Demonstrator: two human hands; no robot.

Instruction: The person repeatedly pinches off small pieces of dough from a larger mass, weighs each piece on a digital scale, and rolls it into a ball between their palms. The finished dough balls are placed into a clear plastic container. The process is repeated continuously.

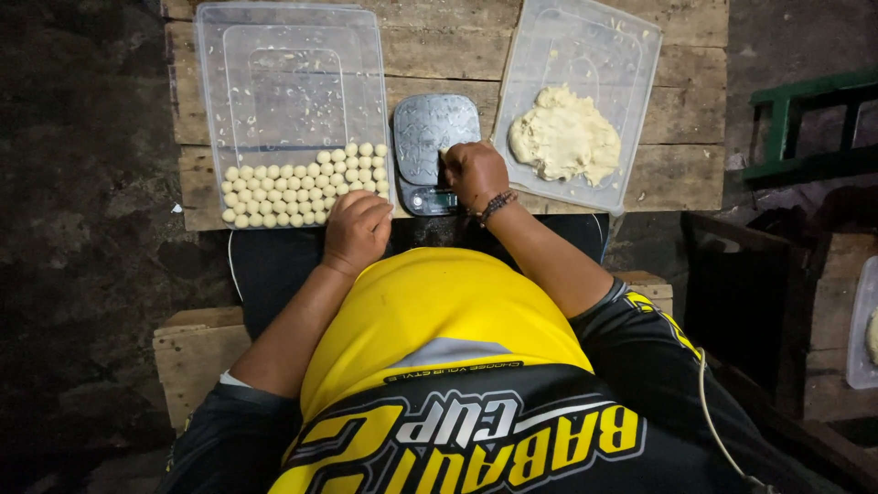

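My right hand rests on a small grey kitchen scale at the middle of the wooden table, and its fingertips pinch a small piece of pale dough. My left hand is curled into a loose fist at the near right corner of a clear plastic tray. I see nothing in that fist. Several small dough balls lie in rows along the near end of that tray. To the right, a second clear tray carries a lump of dough.
The plank table ends just past the trays, with dark ground to the left. A green frame stands at the right. A wooden bench is under me, and a wooden crate with another tray sits at the far right.
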